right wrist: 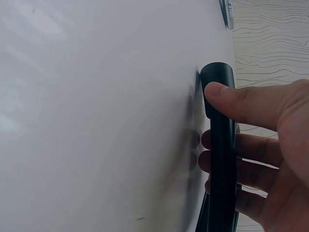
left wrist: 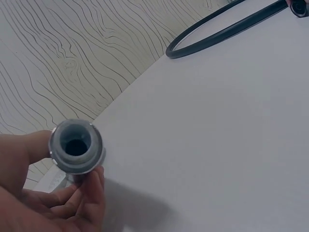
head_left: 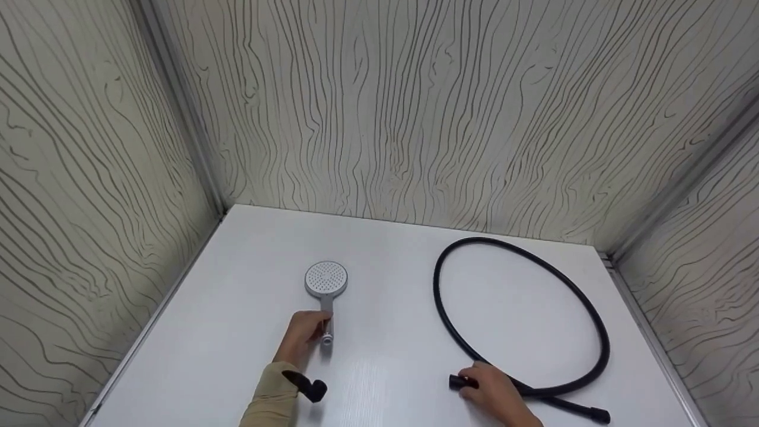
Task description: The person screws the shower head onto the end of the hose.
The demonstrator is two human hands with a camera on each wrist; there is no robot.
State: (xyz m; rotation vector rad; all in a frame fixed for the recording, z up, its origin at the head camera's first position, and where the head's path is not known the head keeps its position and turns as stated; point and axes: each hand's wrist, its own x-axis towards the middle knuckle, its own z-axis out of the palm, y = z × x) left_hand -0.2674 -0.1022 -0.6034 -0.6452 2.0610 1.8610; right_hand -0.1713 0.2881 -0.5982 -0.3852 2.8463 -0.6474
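A grey shower head (head_left: 326,279) with a pale, dotted spray face points away toward the back wall. My left hand (head_left: 305,330) grips its handle, and the handle's hollow connector end (left wrist: 76,146) faces the left wrist camera. On the right, a black shower hose (head_left: 439,290) lies in a large loop on the table. My right hand (head_left: 493,391) holds the hose close to one end, thumb on the wider end fitting (right wrist: 217,77) and fingers curled round behind. The other hose end (head_left: 599,415) lies on the table near the front right.
The white table (head_left: 237,267) is bounded by wood-grain panels (head_left: 379,107) at the back and both sides. Metal strips (head_left: 178,107) run along the corners. A black wrist-camera mount (head_left: 312,388) sticks out from my left sleeve (head_left: 270,394).
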